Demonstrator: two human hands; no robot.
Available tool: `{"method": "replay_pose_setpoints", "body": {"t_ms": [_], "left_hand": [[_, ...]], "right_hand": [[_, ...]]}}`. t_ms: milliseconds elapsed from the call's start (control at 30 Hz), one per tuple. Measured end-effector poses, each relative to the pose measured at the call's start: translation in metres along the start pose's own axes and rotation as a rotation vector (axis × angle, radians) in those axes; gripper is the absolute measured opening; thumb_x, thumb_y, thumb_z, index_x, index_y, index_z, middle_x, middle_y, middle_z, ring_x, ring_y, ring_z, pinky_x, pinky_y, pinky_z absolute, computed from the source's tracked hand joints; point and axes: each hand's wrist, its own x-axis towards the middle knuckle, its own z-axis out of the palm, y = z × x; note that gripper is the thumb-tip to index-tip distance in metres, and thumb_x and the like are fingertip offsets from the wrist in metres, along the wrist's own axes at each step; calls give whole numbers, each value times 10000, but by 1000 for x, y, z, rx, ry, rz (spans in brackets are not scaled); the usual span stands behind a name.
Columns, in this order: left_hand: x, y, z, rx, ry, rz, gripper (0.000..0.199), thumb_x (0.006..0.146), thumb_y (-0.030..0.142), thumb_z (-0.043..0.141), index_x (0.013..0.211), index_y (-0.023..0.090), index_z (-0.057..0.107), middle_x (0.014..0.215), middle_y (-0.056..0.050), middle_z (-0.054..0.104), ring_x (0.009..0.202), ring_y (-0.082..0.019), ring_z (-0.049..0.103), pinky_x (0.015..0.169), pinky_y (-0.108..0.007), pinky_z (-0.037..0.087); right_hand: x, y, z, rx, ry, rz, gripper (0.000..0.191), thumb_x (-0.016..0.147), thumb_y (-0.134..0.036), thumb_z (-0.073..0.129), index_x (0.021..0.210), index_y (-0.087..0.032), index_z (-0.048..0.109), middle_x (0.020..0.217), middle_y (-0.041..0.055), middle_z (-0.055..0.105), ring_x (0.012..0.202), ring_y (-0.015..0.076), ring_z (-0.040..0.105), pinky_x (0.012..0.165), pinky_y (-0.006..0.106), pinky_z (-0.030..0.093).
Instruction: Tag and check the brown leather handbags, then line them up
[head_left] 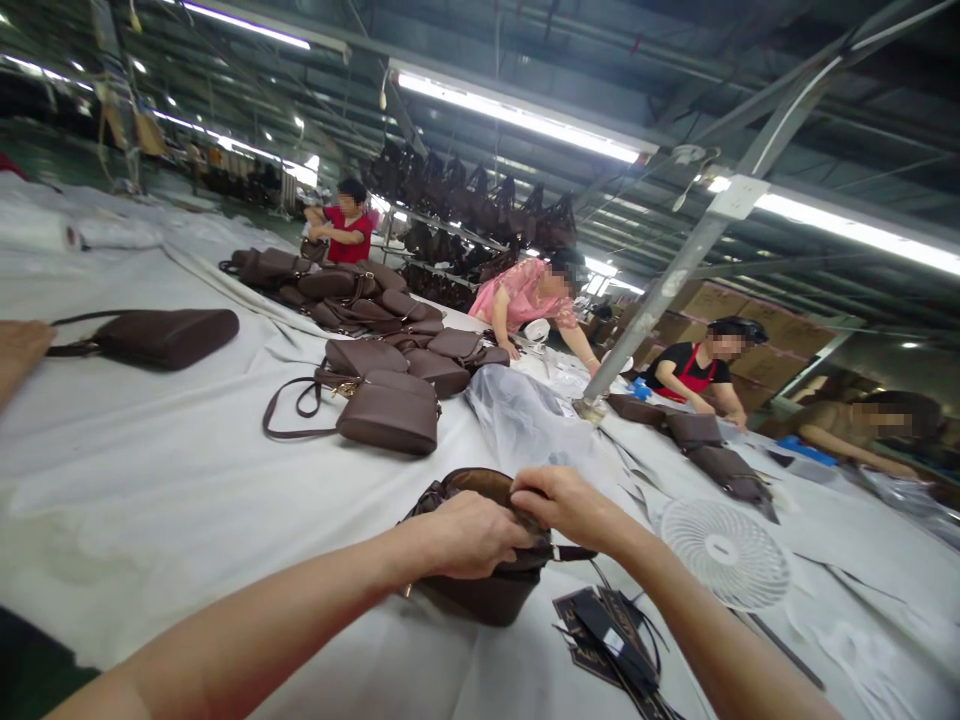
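An open dark brown handbag stands on the white-covered table in front of me, its tan lining showing at the mouth. My left hand is over the opening with curled fingers reaching inside; what they hold, if anything, is hidden. With bent fingers, my right hand pinches the bag's rim on the right side. A strap runs out from the bag's right edge. Black tags with cords lie just right of the bag.
Brown handbags are heaped beyond, and another bag lies at left. Clear plastic, a white fan and a metal post stand ahead and right. Several people work across the table.
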Motion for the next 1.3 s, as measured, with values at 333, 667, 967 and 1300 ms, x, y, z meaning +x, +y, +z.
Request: {"method": "replay_pose_setpoints", "body": {"t_ms": [333, 667, 967, 1300], "left_hand": [[-30, -24, -17, -303, 545, -348, 72, 798, 170, 615, 870, 173, 619, 908, -41, 637, 846, -180, 588, 746, -267, 447], [1, -40, 18, -454, 461, -259, 104, 825, 237, 581, 783, 177, 655, 952, -48, 639, 940, -214, 562, 845, -313, 434], [0, -45, 22, -631, 573, -402, 164, 792, 123, 443, 788, 172, 600, 840, -38, 626, 829, -177, 562, 768, -278, 446], [-1, -41, 28, -561, 833, -359, 217, 677, 27, 389, 736, 180, 532, 1031, -89, 609, 994, -196, 559, 915, -347, 447]], "right_hand": [[34, -19, -1, 355, -118, 87, 464, 614, -40, 508, 1049, -197, 546, 862, -5, 650, 601, 112, 585, 522, 221, 450], [20, -26, 11, 629, 68, -102, 305, 695, -176, 504, 991, -217, 445, 801, -42, 542, 579, 90, 533, 501, 220, 411], [-5, 3, 6, 216, 154, 43, 186, 742, -196, 532, 927, -210, 544, 579, -66, 521, 520, 102, 452, 489, 222, 313], [-33, 29, 39, 50, 373, 80, 137, 746, -168, 474, 824, -214, 578, 732, -3, 611, 683, 159, 546, 619, 272, 402]]}}
